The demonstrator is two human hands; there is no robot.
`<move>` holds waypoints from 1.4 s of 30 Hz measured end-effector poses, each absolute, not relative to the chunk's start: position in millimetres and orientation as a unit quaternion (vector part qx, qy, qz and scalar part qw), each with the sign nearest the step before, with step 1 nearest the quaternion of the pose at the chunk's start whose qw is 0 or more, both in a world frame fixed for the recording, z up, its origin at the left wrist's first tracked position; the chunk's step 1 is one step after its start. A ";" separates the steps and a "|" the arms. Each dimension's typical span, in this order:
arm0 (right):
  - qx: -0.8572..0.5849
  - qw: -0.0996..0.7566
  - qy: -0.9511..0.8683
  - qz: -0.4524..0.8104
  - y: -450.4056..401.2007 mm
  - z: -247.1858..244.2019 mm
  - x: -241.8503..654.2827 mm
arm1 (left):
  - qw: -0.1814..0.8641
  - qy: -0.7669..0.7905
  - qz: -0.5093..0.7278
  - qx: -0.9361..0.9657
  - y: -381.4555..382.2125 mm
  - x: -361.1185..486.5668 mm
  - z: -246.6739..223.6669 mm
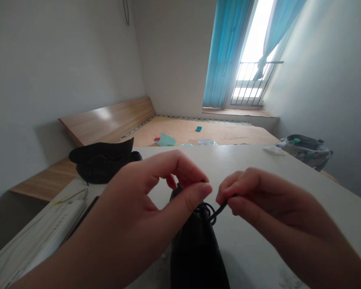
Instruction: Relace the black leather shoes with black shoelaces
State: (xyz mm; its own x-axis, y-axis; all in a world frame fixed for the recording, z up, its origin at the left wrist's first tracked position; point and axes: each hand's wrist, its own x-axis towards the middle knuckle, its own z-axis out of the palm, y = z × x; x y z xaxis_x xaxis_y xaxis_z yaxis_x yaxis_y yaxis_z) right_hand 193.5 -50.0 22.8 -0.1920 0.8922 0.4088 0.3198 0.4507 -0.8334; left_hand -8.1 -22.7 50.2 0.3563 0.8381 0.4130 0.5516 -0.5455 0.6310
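A black leather shoe (195, 257) stands on the white table (243, 249) directly below my hands, its toe hidden past the near edge of the view. Its black lace (212, 212) is gathered into a small loop or knot above the shoe's opening. My left hand (144, 196) pinches lace between thumb and fingers at the top of the shoe, though the fingers hide the exact grip. From the right, my right hand (267, 200) holds a free lace end between thumb and forefinger. A second black shoe (102, 162) lies at the table's far left.
A white flat object (39, 233) with a dark strip lies along the table's left side. Beyond the table are a plywood bed base (198, 134) with small items on it, a full bag (303, 150) at right, and a blue-curtained window (228, 52).
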 end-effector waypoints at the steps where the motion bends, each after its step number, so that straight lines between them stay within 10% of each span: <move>1: -0.410 0.502 -0.700 0.299 -50.2 28.7 192.1 | 0.202 0.433 0.388 0.788 -23.7 -8.6 51.4; 9: -0.333 0.572 -0.721 0.206 -50.6 55.2 155.3 | 0.283 0.361 0.471 0.754 -27.9 -11.6 51.1; 20: -0.251 0.580 -0.674 0.384 -16.5 34.0 157.2 | 0.478 0.263 0.467 0.696 -7.4 -11.6 43.4; 31: -0.143 0.390 -0.598 0.686 -3.7 26.2 165.0 | 0.294 0.295 0.499 0.759 -5.1 -12.4 41.8; 42: -0.161 0.306 -0.672 0.655 -11.2 33.7 165.2 | 0.271 0.316 0.455 0.787 -4.4 -17.9 48.1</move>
State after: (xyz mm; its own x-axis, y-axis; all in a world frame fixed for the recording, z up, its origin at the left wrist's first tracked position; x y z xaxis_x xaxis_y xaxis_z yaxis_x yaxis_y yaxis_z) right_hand 165.2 -11.2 33.7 -0.7605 0.6171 0.2018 -0.1853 0.0916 -0.9784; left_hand -17.9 -4.4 48.1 0.3854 0.7445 0.5451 0.2512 -0.6531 0.7144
